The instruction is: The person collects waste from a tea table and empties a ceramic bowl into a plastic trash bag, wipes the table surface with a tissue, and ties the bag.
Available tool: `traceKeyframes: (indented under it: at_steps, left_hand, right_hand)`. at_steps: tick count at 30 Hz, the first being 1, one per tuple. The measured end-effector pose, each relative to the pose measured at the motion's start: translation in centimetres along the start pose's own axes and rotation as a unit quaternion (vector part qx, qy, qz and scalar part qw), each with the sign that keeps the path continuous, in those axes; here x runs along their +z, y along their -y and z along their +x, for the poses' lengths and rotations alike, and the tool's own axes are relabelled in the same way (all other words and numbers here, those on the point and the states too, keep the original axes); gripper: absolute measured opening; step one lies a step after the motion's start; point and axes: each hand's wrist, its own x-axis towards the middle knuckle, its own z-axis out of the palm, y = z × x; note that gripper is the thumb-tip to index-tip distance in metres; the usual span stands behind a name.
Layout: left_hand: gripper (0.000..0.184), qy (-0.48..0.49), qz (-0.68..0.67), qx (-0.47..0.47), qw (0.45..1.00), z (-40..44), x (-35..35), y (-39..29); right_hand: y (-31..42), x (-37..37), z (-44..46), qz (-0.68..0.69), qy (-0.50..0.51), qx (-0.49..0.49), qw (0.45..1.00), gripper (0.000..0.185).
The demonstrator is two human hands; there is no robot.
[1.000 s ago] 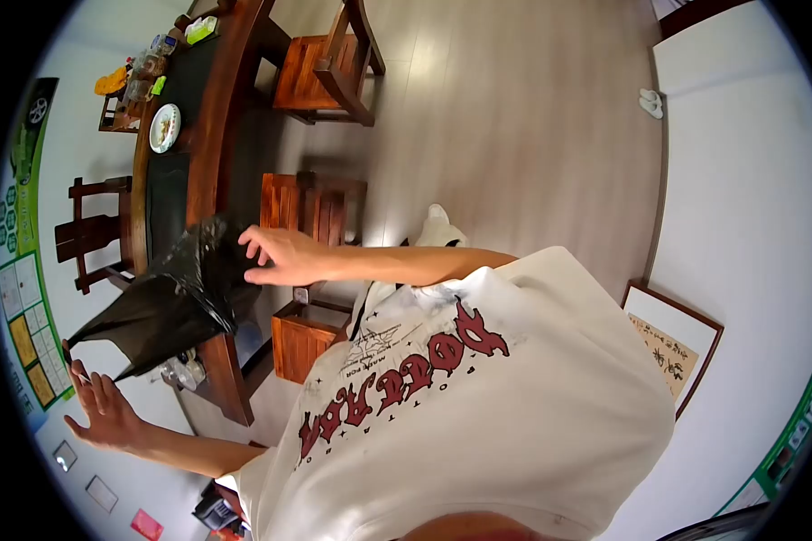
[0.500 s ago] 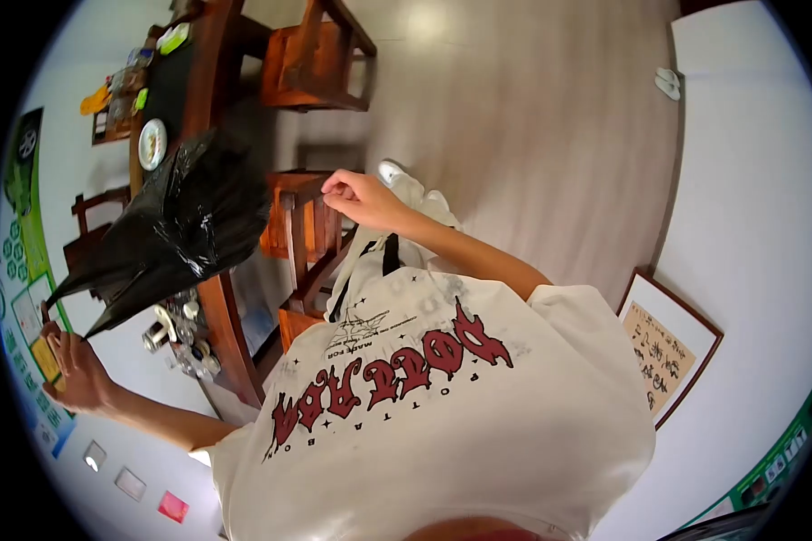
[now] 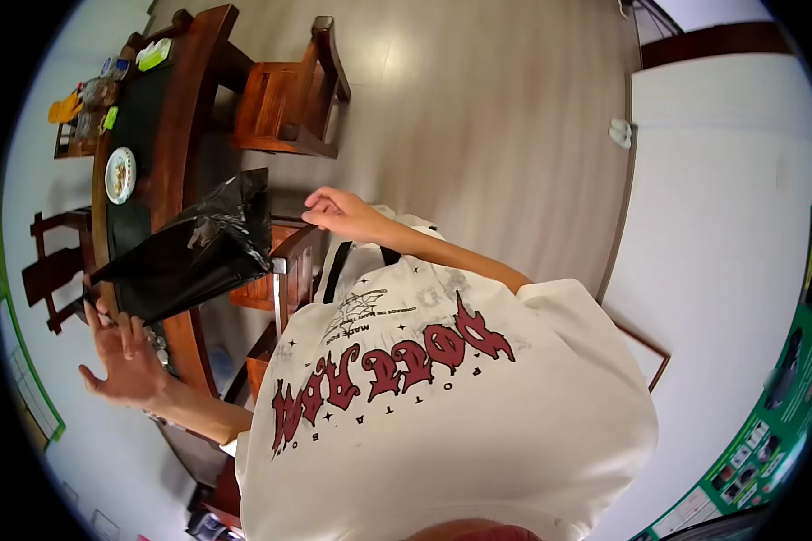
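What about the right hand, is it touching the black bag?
No, there is a gap between the fingers of the right hand and the nearest edge of the black bag.

Loose off-white T-shirt, spreading from the middle of the view down to six o'clock. Large dark red lettering, jagged, outlined in black and upside down from this angle, slants across the chest from seven o'clock up to four. Small black letters and four-pointed stars surround it; towards eight o'clock sits a fine black web-like line drawing. Grey smudges mottle the fabric. The right sleeve, short and wide, shows just past three o'clock. Pale trousers with black strips appear near nine. Left hand and right hand are bare.
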Motion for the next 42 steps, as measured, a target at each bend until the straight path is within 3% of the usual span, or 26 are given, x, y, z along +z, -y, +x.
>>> traceKeyframes:
  at_steps: [3, 4, 7, 9, 10, 11, 12, 15, 18, 19, 21, 23, 25, 26, 29, 30, 33, 37, 38, 39, 42]
  left_hand:
    - [0.095, -0.03, -0.041, 0.009, 0.999, -0.2, -0.8, 1.7]
    - [0.101, -0.092, -0.009, 0.037, 0.995, 0.2, 0.4, 2.7]
    - [0.102, -0.088, -0.017, 0.021, 0.996, 0.7, 0.0, 3.6]
    - [0.101, -0.07, -0.055, 0.008, 0.996, 0.7, -1.6, 4.3]
    - [0.097, -0.112, -0.044, 0.012, 0.993, 0.7, -1.5, 4.3]
    - [0.092, -0.218, 0.004, 0.027, 0.976, 0.6, -1.0, 4.9]
    - [0.088, -0.215, -0.017, 0.029, 0.976, 0.7, -1.7, 4.8]
    - [0.082, -0.166, -0.026, 0.055, 0.984, 0.6, -3.6, 5.4]
    - [0.087, -0.197, 0.03, 0.051, 0.979, 2.8, -4.0, 7.2]
    - [0.087, -0.208, 0.03, 0.053, 0.976, 3.2, -4.4, 7.3]
    - [0.091, -0.261, 0.042, 0.036, 0.964, 4.0, -5.0, 6.4]
    - [0.095, -0.299, 0.034, 0.053, 0.952, 4.2, -6.9, 6.6]
    - [0.097, -0.33, 0.043, 0.037, 0.942, 4.1, -8.2, 6.6]
    - [0.097, -0.341, 0.046, 0.034, 0.938, 4.0, -9.1, 6.8]
    - [0.098, -0.393, 0.032, 0.007, 0.919, 4.3, -12.5, 6.7]
    - [0.097, -0.414, 0.022, 0.005, 0.91, 4.6, -13.6, 6.9]
    - [0.094, -0.432, -0.003, -0.012, 0.902, 5.5, -15.8, 8.0]
    - [0.104, -0.483, 0.009, -0.047, 0.874, 7.6, -17.5, 7.4]
    - [0.105, -0.48, -0.002, -0.048, 0.876, 7.1, -18.0, 7.8]
    - [0.107, -0.478, -0.013, -0.049, 0.877, 6.6, -18.9, 8.1]
    - [0.103, -0.564, 0.01, -0.032, 0.825, 7.5, -19.8, 7.4]
  right_hand:
    - [5.1, 2.8, 1.9, -0.048, 0.012, -0.002, 0.999, 0.076]
    - [5.8, 3.6, 2.9, -0.049, 0.042, 0.018, 0.998, 0.093]
    - [7.8, 6.2, 5.6, 0.003, 0.081, 0.077, 0.994, 0.093]
    - [6.8, 6.7, 7.9, 0.002, 0.093, 0.037, 0.995, 0.085]
    - [7.9, 7.0, 7.9, -0.023, 0.087, 0.038, 0.995, 0.076]
    - [5.8, 7.1, 9.7, -0.027, 0.076, -0.038, 0.996, 0.071]
    - [4.7, 7.1, 11.4, -0.044, 0.076, -0.049, 0.995, 0.07]
    - [7.1, 7.4, 12.6, -0.081, 0.027, 0.084, 0.993, 0.072]
    - [6.9, 7.0, 15.3, -0.238, 0.102, 0.1, 0.961, 0.078]
    - [5.7, 7.0, 16.7, -0.323, 0.129, 0.039, 0.937, 0.076]
    - [1.2, 6.3, 20.8, -0.328, 0.165, -0.072, 0.927, 0.063]
    - [3.9, 8.3, 21.9, -0.076, 0.172, -0.008, 0.982, 0.046]
    - [9.5, 9.5, 24.1, 0.053, 0.095, 0.147, 0.983, 0.036]
    - [10.7, 9.4, 26.1, 0.113, 0.103, 0.175, 0.973, 0.031]
    - [11.1, 9.8, 34.8, 0.139, 0.17, 0.224, 0.95, 0.025]
    - [11.0, 10.9, 37.0, 0.084, 0.174, 0.211, 0.958, 0.025]
    - [10.3, 13.4, 43.0, -0.077, 0.263, 0.125, 0.954, 0.026]
    - [8.1, 18.0, 53.3, -0.299, 0.317, 0.056, 0.898, 0.047]
    - [7.5, 19.2, 56.3, -0.303, 0.299, 0.069, 0.902, 0.058]
    - [8.1, 21.4, 58.7, -0.245, 0.267, 0.088, 0.928, 0.054]
    - [5.5, 28.0, 69.5, -0.138, 0.232, 0.131, 0.954, 0.068]
